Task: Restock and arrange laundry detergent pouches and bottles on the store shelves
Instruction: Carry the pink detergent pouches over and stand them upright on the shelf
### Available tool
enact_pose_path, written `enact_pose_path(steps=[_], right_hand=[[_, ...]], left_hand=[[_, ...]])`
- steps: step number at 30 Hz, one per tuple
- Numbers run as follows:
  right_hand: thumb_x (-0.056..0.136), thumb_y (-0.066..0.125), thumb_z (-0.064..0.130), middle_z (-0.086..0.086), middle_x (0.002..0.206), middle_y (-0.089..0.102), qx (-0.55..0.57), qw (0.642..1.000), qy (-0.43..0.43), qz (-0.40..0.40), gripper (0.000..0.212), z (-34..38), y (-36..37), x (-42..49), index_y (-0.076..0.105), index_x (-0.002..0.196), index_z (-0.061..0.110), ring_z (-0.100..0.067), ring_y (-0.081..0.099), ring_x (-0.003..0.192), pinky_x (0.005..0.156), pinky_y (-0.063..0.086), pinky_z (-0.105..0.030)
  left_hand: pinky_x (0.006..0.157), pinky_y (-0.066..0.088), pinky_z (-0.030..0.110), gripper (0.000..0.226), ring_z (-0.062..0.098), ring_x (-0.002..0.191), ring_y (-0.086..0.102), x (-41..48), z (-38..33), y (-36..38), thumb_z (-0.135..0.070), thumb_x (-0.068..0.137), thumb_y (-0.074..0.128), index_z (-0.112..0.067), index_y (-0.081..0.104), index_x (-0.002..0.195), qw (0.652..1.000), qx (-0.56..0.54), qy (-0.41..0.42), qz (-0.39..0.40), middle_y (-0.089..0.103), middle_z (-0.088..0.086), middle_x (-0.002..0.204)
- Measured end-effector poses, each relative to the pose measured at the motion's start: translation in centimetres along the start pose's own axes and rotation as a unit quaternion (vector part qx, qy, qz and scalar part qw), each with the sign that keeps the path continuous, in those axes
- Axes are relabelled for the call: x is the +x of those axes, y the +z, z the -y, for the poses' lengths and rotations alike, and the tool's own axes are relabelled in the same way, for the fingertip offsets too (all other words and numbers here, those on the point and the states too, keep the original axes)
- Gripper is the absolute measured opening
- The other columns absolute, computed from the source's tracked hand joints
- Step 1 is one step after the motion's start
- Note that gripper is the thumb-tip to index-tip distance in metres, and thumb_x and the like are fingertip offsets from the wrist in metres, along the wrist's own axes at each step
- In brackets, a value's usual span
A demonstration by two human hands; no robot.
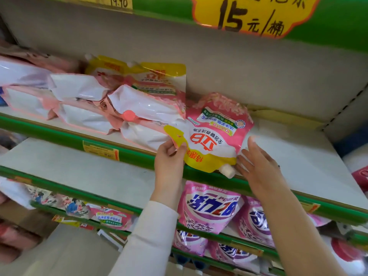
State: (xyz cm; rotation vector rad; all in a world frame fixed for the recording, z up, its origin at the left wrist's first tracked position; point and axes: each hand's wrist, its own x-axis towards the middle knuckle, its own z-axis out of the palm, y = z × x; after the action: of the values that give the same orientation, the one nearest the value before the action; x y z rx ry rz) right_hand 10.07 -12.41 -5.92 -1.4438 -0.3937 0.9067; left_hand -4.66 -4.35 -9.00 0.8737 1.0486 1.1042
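left hand (169, 158) fingers pinch the yellow corner of a pink detergent pouch (217, 132) lying spout-forward at the front of the shelf (298, 156), long axis running back, the right hand (258, 168) flat-fingered just beside it.

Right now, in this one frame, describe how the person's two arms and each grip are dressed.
The left arm wears a white long sleeve ending near the wrist. The right forearm shows no sleeve down to the frame's edge. The left grip and right grip are bare hands: no gloves, rings or watch visible.
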Motion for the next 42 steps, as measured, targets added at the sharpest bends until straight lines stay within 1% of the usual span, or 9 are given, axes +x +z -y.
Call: enact_pose_path(steps=[4,10,14,19,24,31,35,39,42], right_hand=[[0.087,0.057,0.041,0.002,0.098,0.07,-0.014,1.0,0.02,0.018,0.023,0.1,0.4,0.2,0.061,0.1,0.022,-0.011,0.066,0.089,0.077,0.052,-0.028],[0.086,0.061,0.038,-0.002,0.083,0.066,-0.006,0.998,0.06,-0.029,0.025,1.0,0.3,1.7,0.059,0.082,0.014,-0.018,0.064,0.083,0.085,0.05,-0.035],[0.082,0.068,0.028,-0.011,0.089,0.067,0.02,0.996,0.084,-0.039,0.026,1.8,-0.1,2.8,0.057,0.083,0.005,-0.023,0.065,0.083,0.089,0.051,-0.041],[0.081,0.065,0.028,-0.012,0.094,0.066,0.043,0.993,0.109,-0.004,0.026,2.3,-2.5,3.0,0.057,0.088,0.004,-0.021,0.065,0.079,0.068,0.053,-0.035],[0.067,0.069,0.041,-0.011,0.092,0.071,-0.163,0.973,0.131,0.096,0.059,2.0,-3.5,2.4,0.061,0.109,0.0,-0.018,0.068,0.069,0.054,0.054,-0.023],[0.067,0.07,0.061,-0.015,0.145,0.035,-0.381,0.918,-0.015,-0.11,0.1,1.2,-2.3,6.1,0.03,0.143,0.011,-0.032,0.04,0.131,0.108,0.036,-0.046],[0.073,0.07,0.053,-0.009,0.144,0.042,-0.319,0.943,-0.053,-0.074,0.086,1.4,-1.5,7.4,0.035,0.141,0.013,-0.027,0.043,0.129,0.106,0.039,-0.038],[0.079,0.071,0.037,-0.005,0.137,0.052,-0.246,0.966,-0.066,-0.037,0.075,1.5,-1.2,8.1,0.037,0.14,0.01,-0.012,0.054,0.101,0.06,0.043,-0.004],[0.078,0.073,0.037,-0.005,0.143,0.046,-0.229,0.971,-0.07,-0.027,0.084,1.5,-1.2,8.2,0.029,0.146,0.013,-0.017,0.052,0.119,0.088,0.045,-0.021]], left_hand=[[0.085,0.055,0.036,0.028,0.019,0.091,0.068,0.8,-0.4,0.4,-0.014,0.088,0.061,-0.005,0.059,0.114,0.999,0.033,-0.011,-0.015,0.07,0.008,0.101],[0.048,0.048,0.015,0.017,0.008,0.05,0.058,0.3,-0.9,1.5,-0.001,0.089,0.056,-0.016,0.049,0.084,0.995,-0.001,-0.022,-0.097,0.06,0.002,0.071],[0.061,0.058,0.022,0.015,0.014,0.061,0.066,-1.3,-0.5,1.5,0.001,0.088,0.057,-0.011,0.049,0.087,0.994,-0.059,-0.038,-0.078,0.065,0.01,0.083],[0.058,0.056,0.018,0.012,0.008,0.057,0.066,-3.7,-0.7,-0.2,0.006,0.086,0.056,-0.005,0.053,0.082,0.994,-0.109,-0.023,0.002,0.063,0.005,0.068],[0.055,0.054,0.017,0.019,0.013,0.06,0.057,-4.2,0.0,-2.4,0.001,0.089,0.052,-0.012,0.058,0.076,0.996,-0.083,-0.039,0.007,0.063,0.002,0.064],[0.059,0.057,0.021,0.006,0.009,0.067,0.07,-5.2,1.6,-0.4,-0.012,0.089,0.058,-0.016,0.061,0.093,0.993,-0.027,-0.087,0.076,0.074,-0.003,0.076],[0.061,0.058,0.025,0.01,0.008,0.069,0.07,-5.3,2.4,0.4,-0.013,0.091,0.055,-0.021,0.06,0.095,0.996,-0.027,-0.074,0.044,0.073,-0.004,0.082],[0.062,0.057,0.027,0.015,0.008,0.065,0.069,-5.5,2.6,0.6,-0.01,0.094,0.05,-0.02,0.06,0.09,0.998,-0.02,-0.05,0.03,0.073,-0.006,0.072],[0.064,0.055,0.028,0.017,0.008,0.068,0.07,-6.2,2.5,-0.4,-0.007,0.093,0.05,-0.019,0.061,0.093,0.998,-0.028,-0.045,0.039,0.074,-0.006,0.074]])
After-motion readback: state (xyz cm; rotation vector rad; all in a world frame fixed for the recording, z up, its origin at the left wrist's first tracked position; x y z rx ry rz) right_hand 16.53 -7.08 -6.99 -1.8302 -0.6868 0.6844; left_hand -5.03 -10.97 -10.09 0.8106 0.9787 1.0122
